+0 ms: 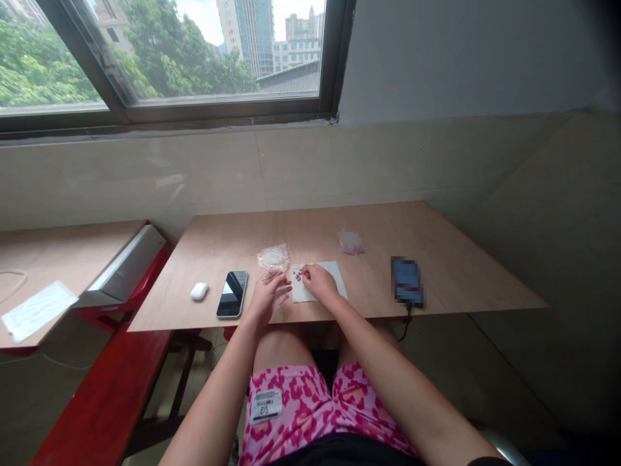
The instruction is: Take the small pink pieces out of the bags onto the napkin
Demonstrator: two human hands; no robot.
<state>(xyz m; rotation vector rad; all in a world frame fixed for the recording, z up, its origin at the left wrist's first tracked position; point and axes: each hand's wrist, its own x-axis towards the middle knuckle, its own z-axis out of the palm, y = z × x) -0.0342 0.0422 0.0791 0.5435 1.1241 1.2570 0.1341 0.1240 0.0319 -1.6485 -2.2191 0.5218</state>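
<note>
On the wooden table lies a white sheet (301,296) with several small dark-red pieces (298,274) on its left part. My right hand (319,281) is over the sheet, fingertips pinched together at the edge of these pieces; whatever is between them is too small to make out. Just left of the sheet, my left hand (266,296) has its fingers curled on a small clear plastic bag (282,296) with a reddish tint, partly hidden by the hand. Another crumpled clear bag (274,256) lies right behind it.
A further clear packet with pinkish contents (351,242) lies behind the sheet. To the left are a phone (233,294) and a white earbud case (199,291). At right lies a second phone (407,282) with a cable over the table edge. A red bench (107,395) stands lower left.
</note>
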